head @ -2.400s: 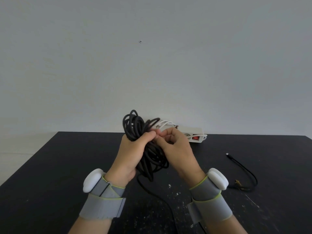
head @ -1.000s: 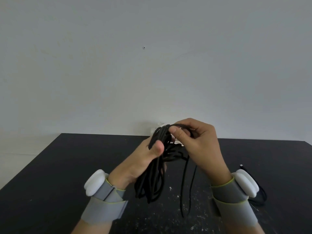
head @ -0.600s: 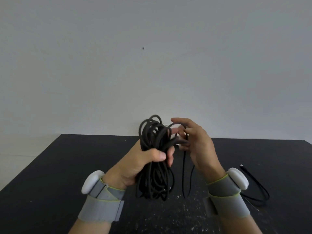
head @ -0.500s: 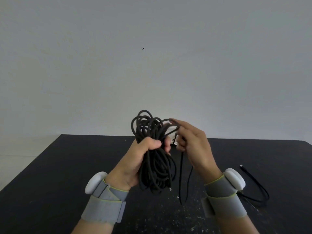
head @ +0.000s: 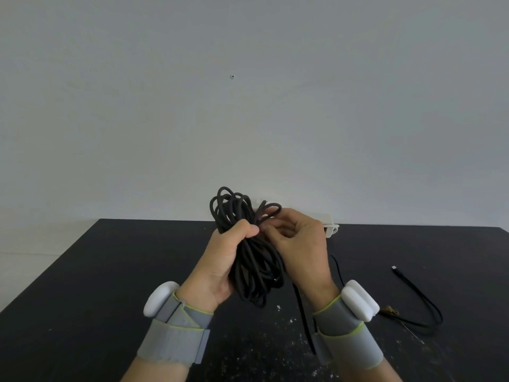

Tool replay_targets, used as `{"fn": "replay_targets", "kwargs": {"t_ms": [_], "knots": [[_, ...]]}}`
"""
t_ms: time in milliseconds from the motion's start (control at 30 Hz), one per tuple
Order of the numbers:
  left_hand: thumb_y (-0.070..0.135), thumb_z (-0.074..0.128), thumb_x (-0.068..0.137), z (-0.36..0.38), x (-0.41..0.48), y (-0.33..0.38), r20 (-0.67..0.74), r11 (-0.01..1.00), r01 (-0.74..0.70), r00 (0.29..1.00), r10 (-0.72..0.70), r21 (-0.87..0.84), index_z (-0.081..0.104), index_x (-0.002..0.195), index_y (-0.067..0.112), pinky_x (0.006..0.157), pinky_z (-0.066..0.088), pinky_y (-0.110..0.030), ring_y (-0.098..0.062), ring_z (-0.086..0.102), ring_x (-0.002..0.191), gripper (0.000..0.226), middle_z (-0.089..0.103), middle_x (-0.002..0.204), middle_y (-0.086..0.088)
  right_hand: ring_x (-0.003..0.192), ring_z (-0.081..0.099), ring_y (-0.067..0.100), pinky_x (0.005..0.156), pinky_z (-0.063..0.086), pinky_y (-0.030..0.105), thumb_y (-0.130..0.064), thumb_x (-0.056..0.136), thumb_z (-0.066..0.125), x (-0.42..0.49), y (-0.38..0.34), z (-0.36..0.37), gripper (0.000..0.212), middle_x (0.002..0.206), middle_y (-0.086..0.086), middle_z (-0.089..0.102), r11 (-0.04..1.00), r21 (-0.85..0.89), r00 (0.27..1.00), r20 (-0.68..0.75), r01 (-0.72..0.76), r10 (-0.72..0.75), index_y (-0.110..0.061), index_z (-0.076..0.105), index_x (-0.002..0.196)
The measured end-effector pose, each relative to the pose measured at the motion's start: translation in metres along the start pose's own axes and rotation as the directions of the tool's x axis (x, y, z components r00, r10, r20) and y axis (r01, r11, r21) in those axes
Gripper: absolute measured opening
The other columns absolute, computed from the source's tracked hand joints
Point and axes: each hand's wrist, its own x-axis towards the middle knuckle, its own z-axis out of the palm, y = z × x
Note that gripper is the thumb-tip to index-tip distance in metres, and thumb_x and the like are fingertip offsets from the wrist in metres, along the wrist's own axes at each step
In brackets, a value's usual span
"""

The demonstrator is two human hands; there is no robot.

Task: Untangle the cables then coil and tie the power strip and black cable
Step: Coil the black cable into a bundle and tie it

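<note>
Left hand [head: 220, 260] fist grips the matte black cable [head: 248, 244] coil mid-bundle, held above the speckled black counter [head: 96, 271]. Right hand [head: 300, 244] fingers pinch its top loop. White plastic power strip [head: 330, 228] far, mostly hidden.

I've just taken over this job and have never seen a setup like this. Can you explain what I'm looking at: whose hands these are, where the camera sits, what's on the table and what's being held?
There is no machine here. A person is working with bare hands, and the single camera sits on their head, looking forward and down. Each wrist wears a grey band with a white pod.

The left hand grips a coiled bundle of black cable around its middle, above the table. The right hand pinches a strand near the top of the bundle.

On the black table lie a white power strip, mostly hidden behind the right hand, and a thinner black cable off to the right. Behind it all is a plain wall.
</note>
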Motion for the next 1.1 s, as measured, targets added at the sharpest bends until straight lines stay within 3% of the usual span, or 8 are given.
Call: {"fn": "replay_targets", "kwargs": {"t_ms": [167,367,533,667,800,900,1000,1100], "knots": [[0.003,0.051,0.084,0.003,0.0,0.0,-0.048,0.998,-0.06,0.997,0.061,0.024,0.07,0.057,0.012,0.047,0.051,-0.023,-0.016,0.062,0.052,0.034,0.062,0.058,-0.006,0.073,0.068,0.019,0.071,0.058,0.036,-0.007,0.076,0.076,0.0,0.003,-0.005,0.042,0.088,0.002,0.07,0.985,0.004,0.982,0.08,-0.174,0.173,-0.026,0.043,0.093],[0.0,0.053,0.086,-0.001,0.006,0.008,-0.119,0.969,-0.2,0.976,0.183,-0.146,0.077,0.062,0.021,0.066,0.059,-0.027,-0.011,0.071,0.073,0.04,0.076,0.082,-0.003,0.042,0.053,0.004,0.039,0.04,0.018,-0.007,0.088,0.062,0.003,0.005,-0.018,0.01,0.069,-0.003,0.063,0.95,-0.16,0.903,0.302,-0.268,0.305,-0.013,0.057,0.093],[0.005,0.06,0.086,-0.015,0.014,0.017,-0.311,0.912,-0.343,0.913,0.266,-0.226,0.076,0.061,0.021,0.068,0.057,-0.025,-0.004,0.067,0.068,0.034,0.074,0.085,0.004,0.039,0.043,0.003,0.043,0.037,0.015,-0.015,0.091,0.061,0.005,0.003,-0.023,0.011,0.062,-0.009,0.065,0.935,-0.334,0.874,0.413,-0.117,0.257,-0.02,0.068,0.083],[0.006,0.071,0.081,-0.019,0.017,0.017,-0.562,0.864,-0.491,0.748,0.353,-0.11,0.072,0.087,0.012,0.066,0.055,-0.029,-0.008,0.066,0.067,0.009,0.071,0.075,0.006,0.041,0.039,0.003,0.046,0.037,0.014,-0.027,0.092,0.059,0.006,-0.001,-0.031,0.016,0.058,-0.011,0.064,0.87,-0.493,0.806,0.507,-0.018,0.304,-0.022,0.073,0.088],[0.007,0.074,0.079,-0.027,0.021,0.017,-0.676,0.787,-0.612,0.547,0.495,0.082,0.068,0.104,0.001,0.08,0.057,-0.033,-0.014,0.069,0.088,0.027,0.072,0.097,-0.003,0.042,0.036,0.004,0.047,0.033,0.015,-0.041,0.089,0.06,0.006,-0.011,-0.041,0.026,0.045,-0.009,0.049,0.843,-0.534,0.787,0.547,0.064,0.286,-0.022,0.075,0.08],[0.014,0.077,0.075,-0.04,0.024,0.021,-0.673,0.74,-0.634,0.45,0.587,0.222,0.062,0.112,-0.006,0.076,0.057,-0.03,-0.014,0.069,0.081,0.044,0.072,0.097,-0.004,0.042,0.033,0.006,0.046,0.029,0.016,-0.044,0.087,0.062,0.005,-0.02,-0.047,0.029,0.044,-0.008,0.041,0.853,-0.504,0.817,0.544,0.135,0.192,-0.023,0.074,0.071],[0.017,0.079,0.074,-0.053,0.026,0.023,-0.627,0.764,-0.567,0.483,0.611,0.308,0.061,0.11,-0.002,0.067,0.057,-0.025,-0.011,0.068,0.072,0.045,0.071,0.093,-0.004,0.044,0.038,0.005,0.048,0.031,0.014,-0.04,0.085,0.064,0.0,-0.032,-0.05,0.027,0.046,-0.01,0.044,0.859,-0.465,0.827,0.554,0.214,0.094,-0.023,0.068,0.066],[0.02,0.081,0.072,-0.053,0.024,0.024,-0.513,0.812,-0.408,0.631,0.582,0.418,0.064,0.093,0.013,0.065,0.053,-0.028,-0.013,0.067,0.069,0.027,0.069,0.082,0.003,0.045,0.038,0.003,0.049,0.033,0.016,-0.03,0.083,0.061,-0.008,-0.046,-0.046,0.018,0.048,-0.01,0.044,0.887,-0.383,0.806,0.591,0.259,0.02,-0.018,0.066,0.07]]}}
